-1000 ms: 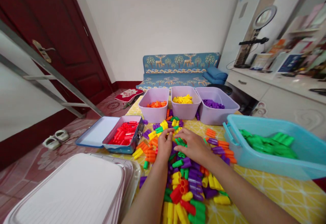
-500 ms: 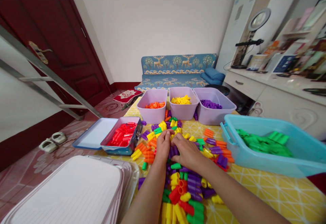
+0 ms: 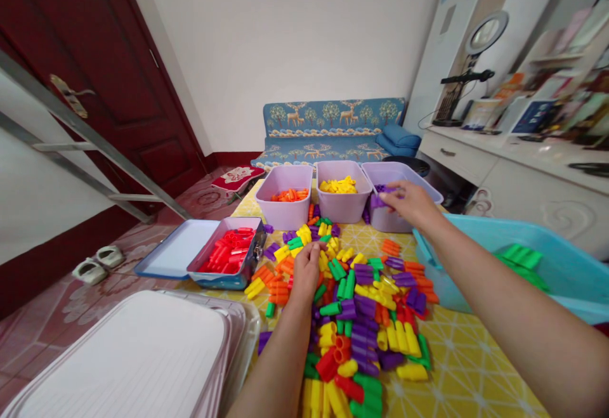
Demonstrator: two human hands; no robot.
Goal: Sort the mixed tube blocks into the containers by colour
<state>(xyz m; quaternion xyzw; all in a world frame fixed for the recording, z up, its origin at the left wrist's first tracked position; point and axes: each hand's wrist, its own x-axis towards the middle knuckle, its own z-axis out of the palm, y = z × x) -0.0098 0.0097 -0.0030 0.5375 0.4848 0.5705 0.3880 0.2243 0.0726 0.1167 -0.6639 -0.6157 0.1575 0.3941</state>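
My right hand (image 3: 413, 205) is raised at the front rim of the right-hand lilac bin (image 3: 404, 218), fingers closed on a purple plastic tube block (image 3: 377, 202). More purple blocks lie inside that bin, partly hidden by the hand. My left hand (image 3: 307, 267) stays low over the mixed pile of tube blocks (image 3: 364, 307), its fingers curled together; whatever they may hold is hidden. Yellow, green, purple, orange and red pieces surround it, some joined side by side.
Two more lilac bins hold orange (image 3: 284, 212) and yellow (image 3: 343, 207) blocks. At left, an open case (image 3: 226, 281) contains red ones. A blue tub (image 3: 469, 240) at right holds green ones. Stacked white lids (image 3: 124, 354) lie front left. Behind stands a patterned sofa (image 3: 328, 145).
My right hand has moved from the middle of the pile up and right to the right-hand lilac bin, carrying a purple block. My left hand has hardly moved.
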